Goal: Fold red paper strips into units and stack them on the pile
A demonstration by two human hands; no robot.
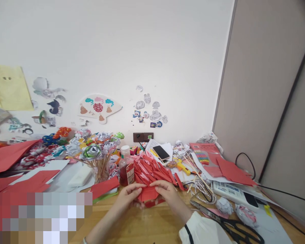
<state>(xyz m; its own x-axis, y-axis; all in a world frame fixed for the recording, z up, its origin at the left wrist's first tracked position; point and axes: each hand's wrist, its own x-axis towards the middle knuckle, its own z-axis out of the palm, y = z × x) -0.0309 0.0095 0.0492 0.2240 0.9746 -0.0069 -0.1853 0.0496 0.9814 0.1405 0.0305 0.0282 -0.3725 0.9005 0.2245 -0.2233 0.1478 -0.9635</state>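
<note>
A small piece of red paper point(147, 194) with a crease across it is held up between my two hands, just above the wooden table. My left hand point(132, 194) pinches its left side between thumb and fingers. At its right side my right hand point(165, 190) does the same. Some fingers of both hands are hidden beneath the paper. Right behind lies a heap of folded red paper pieces point(149, 167). Left of the heap stands a glass bottle point(123, 169) with dark liquid, beside a small red box point(130, 173).
Black-handled scissors point(234, 225) lie at the right front, near crumpled paper balls point(223, 205). A phone point(161, 153) and a yellow glue gun point(183, 166) are at the back. Paper flowers point(92, 151) crowd the left back. Red sheets point(12, 157) lie far left; a pixelated patch covers the lower left.
</note>
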